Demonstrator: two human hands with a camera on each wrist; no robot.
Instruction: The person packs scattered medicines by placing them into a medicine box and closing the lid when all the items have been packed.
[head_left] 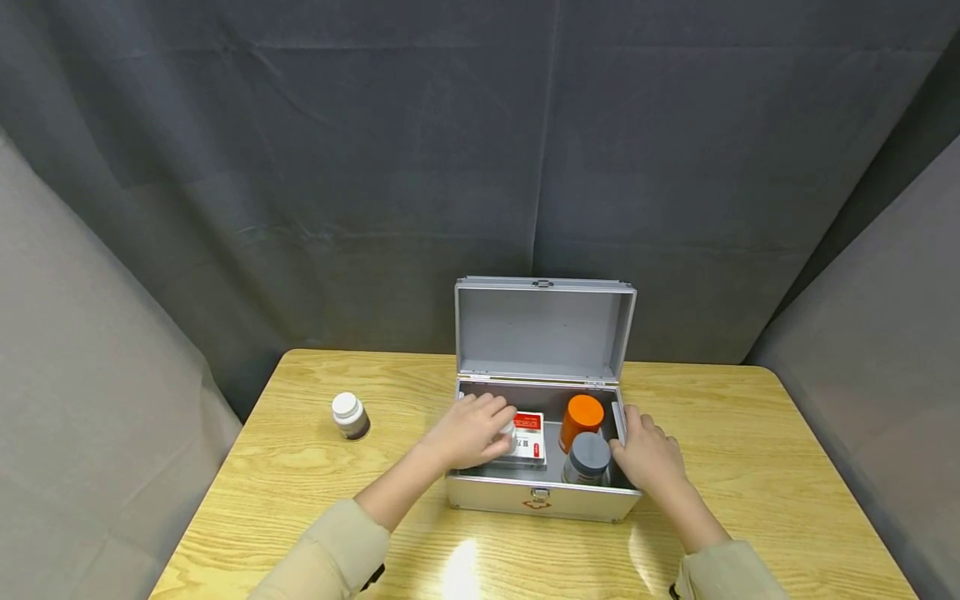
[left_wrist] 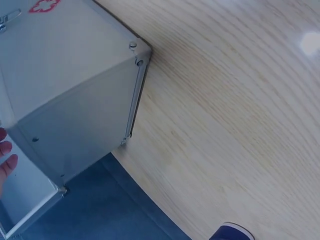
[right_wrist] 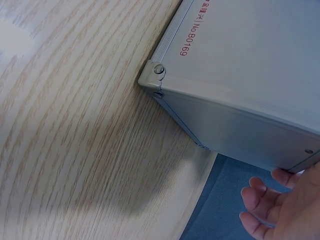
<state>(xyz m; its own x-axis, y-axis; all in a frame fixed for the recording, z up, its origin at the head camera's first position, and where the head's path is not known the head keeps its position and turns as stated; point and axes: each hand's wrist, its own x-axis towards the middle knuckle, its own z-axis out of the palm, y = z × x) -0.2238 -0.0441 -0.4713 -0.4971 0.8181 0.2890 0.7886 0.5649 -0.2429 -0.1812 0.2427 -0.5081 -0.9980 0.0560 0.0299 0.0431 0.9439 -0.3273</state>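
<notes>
A silver first-aid case (head_left: 543, 498) stands on the table with its lid raised. Over its left half, my left hand (head_left: 471, 432) curls its fingers and thumb round a small white bottle (head_left: 511, 435), mostly hidden by the hand. Beneath lies a red and white medicine box (head_left: 531, 435). To the right inside the case stand an orange-capped bottle (head_left: 583, 415) and a grey-capped jar (head_left: 588, 457). My right hand (head_left: 651, 452) rests at the case's right rim, its fingers (right_wrist: 260, 195) loosely bent beside the outer wall. In the left wrist view only fingertips (left_wrist: 6, 150) show.
Another white-capped bottle (head_left: 350, 416) with a dark lower part stands on the wooden table (head_left: 285, 483), left of the case. The open lid (head_left: 543, 333) rises at the case's back edge. A grey curtain (head_left: 375, 208) hangs behind the table.
</notes>
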